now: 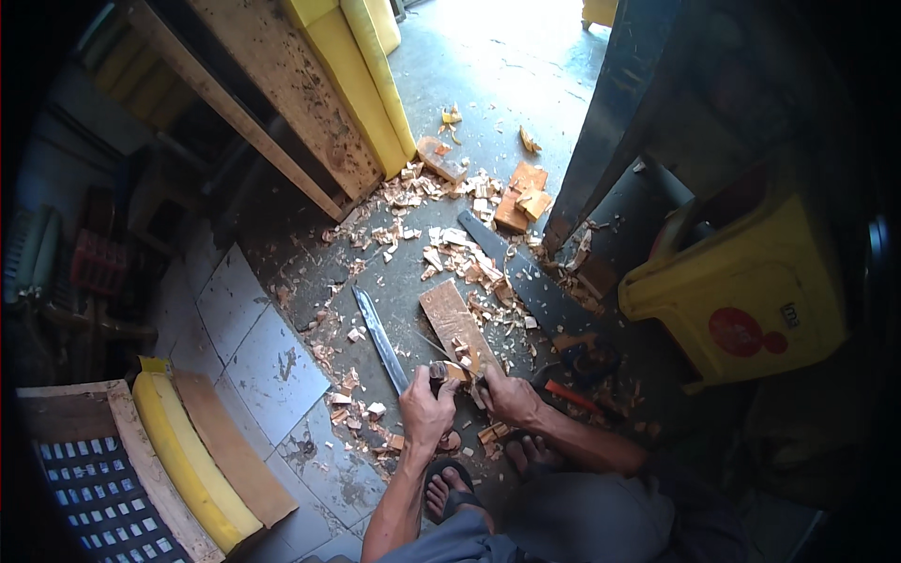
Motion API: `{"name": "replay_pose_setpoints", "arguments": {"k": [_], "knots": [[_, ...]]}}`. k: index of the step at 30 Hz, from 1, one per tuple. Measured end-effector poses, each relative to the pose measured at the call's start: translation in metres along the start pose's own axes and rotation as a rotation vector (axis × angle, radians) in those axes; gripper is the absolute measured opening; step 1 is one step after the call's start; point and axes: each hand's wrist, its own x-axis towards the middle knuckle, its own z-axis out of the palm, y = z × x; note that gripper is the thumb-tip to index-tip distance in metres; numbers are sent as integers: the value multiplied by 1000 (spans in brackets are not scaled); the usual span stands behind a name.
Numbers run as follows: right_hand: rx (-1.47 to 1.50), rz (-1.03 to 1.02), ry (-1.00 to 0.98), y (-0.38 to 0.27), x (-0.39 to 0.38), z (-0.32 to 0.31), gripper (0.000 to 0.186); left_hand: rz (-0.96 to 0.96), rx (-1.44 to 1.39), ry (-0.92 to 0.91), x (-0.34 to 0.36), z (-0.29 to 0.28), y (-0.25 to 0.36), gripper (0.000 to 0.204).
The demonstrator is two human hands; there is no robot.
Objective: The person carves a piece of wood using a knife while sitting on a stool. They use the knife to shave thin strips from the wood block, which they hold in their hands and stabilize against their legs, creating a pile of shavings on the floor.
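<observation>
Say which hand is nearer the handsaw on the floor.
Right. The right hand is to the left of and slightly below the handle end of the handsaw in the picture; the left hand is farther left.

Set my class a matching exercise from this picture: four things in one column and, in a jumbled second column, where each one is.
Things
A. saw
B. flat wooden board
C. pale floor tiles
D. large yellow plastic object

Places
1. to the left of the long metal blade
2. at the far right, showing a round red mark
3. on the floor between the long metal blade and the saw
4. on the floor to the right of the board, wood chips along its left edge

Right pairs: A-4, B-3, C-1, D-2.
</observation>
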Motion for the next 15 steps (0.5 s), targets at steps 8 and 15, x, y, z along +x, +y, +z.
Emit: {"name": "replay_pose_setpoints", "arguments": {"k": [8,15], "knots": [[-125,119,-153,0,6,-1,25,35,11,13,4,2,-3,26],[-165,61,-57,7,7,-1,25,39,50,21,7,1,0,26]]}}
